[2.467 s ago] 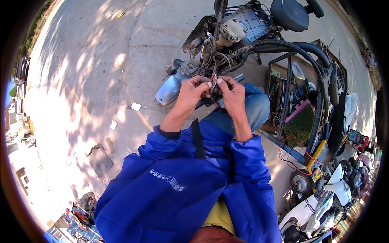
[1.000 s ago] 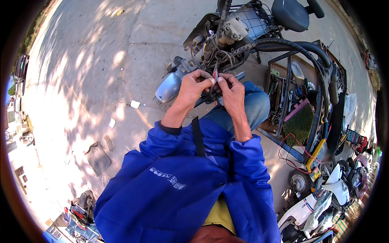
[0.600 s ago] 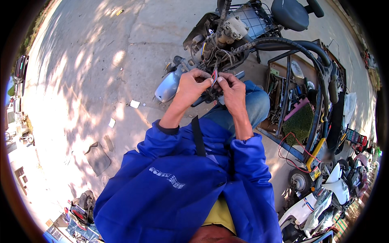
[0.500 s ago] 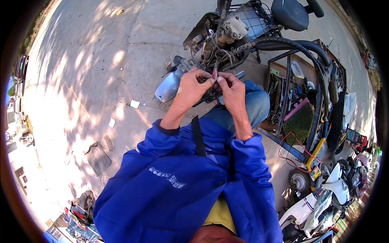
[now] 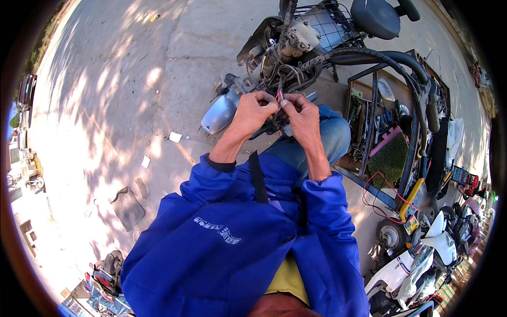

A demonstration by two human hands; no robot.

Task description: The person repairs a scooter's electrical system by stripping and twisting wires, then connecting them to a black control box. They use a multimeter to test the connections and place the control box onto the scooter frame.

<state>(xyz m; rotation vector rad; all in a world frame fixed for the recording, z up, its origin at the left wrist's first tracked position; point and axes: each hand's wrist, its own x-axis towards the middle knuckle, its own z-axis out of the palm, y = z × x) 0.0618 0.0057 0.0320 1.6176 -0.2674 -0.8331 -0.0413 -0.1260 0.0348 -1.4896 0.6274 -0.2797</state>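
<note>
A bundle of thin coloured wires (image 5: 280, 96), red among them, comes down from a dark tangled harness (image 5: 285, 74) on a partly dismantled scooter front end (image 5: 300, 39). My left hand (image 5: 252, 113) pinches the wires from the left between thumb and fingers. My right hand (image 5: 300, 119) pinches them from the right, thumb on top, close beside the left thumb. Short wire ends show below my hands. A silvery blue rounded body part (image 5: 216, 116) lies just left of them. My jeans-clad knee (image 5: 335, 134) is right of my right wrist.
A metal-framed cart (image 5: 393, 195) holds tools (image 5: 364, 116) and a pink-edged green item (image 5: 388, 158), with red cables beside it. A black seat (image 5: 375, 16) and wire basket (image 5: 330, 29) are above. Parked scooters (image 5: 438, 248) stand lower right. Scraps lie on the concrete (image 5: 174, 137).
Both hands have stayed on the wires with small finger shifts, and the coloured strands lie slightly differently between the thumbs. The scene has shifted slightly upward in the view.
</note>
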